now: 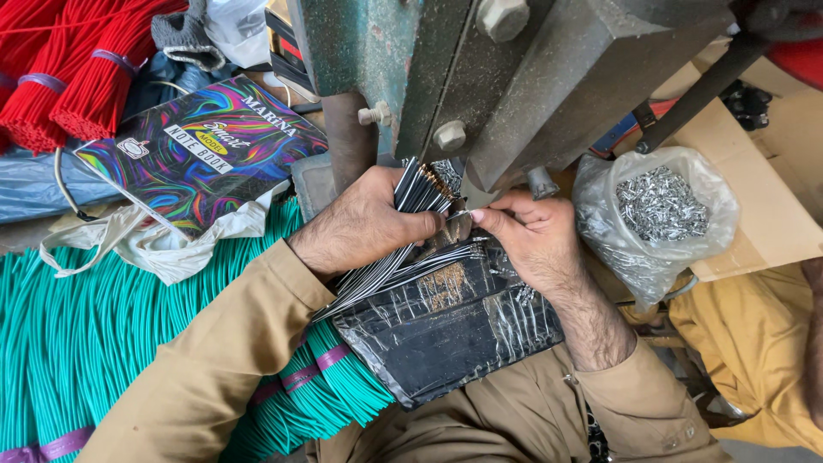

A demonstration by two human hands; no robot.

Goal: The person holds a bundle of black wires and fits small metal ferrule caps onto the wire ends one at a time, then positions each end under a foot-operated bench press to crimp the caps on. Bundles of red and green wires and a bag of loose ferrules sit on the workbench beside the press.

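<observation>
Left hand: the left hand [364, 225] is clamped around a bundle of black-and-white striped pencils [403, 236], thumb across the front, fingers wrapped behind.
Right hand: the right hand [525, 236] is pinched together, thumb against forefinger, on the tip of a single pencil just under the press.
Location of bundle: fanned from the left fist, upper ends pointing at the machine head, lower ends spread over the black plastic-wrapped pad [450, 330] on the lap.
Handling, judged: each pencil looks light, stiff and thin; the glossy lacquer is probably slippery, so loose ones would slide out of a slack grip. The bundle should tolerate a firm squeeze; the cut ends appear the most exposed part.
Hold point, judged: mid-length for the bundle, as the left hand has it; close to the working end for a single pencil.
Machine: a green and grey metal press [480, 77] with large bolts stands directly above both hands.
Small parts: a clear bag of small silvery metal ferrules [656, 206] sits just beside the right hand, on cardboard.
Surface: no bare counter shows; work rests on the lap pad.
Surroundings: teal pencil bundles [94, 326] with purple bands lie to the left, red pencil bundles [69, 77] beyond, a multicoloured notebook [201, 150] between them. The space is crowded.
</observation>
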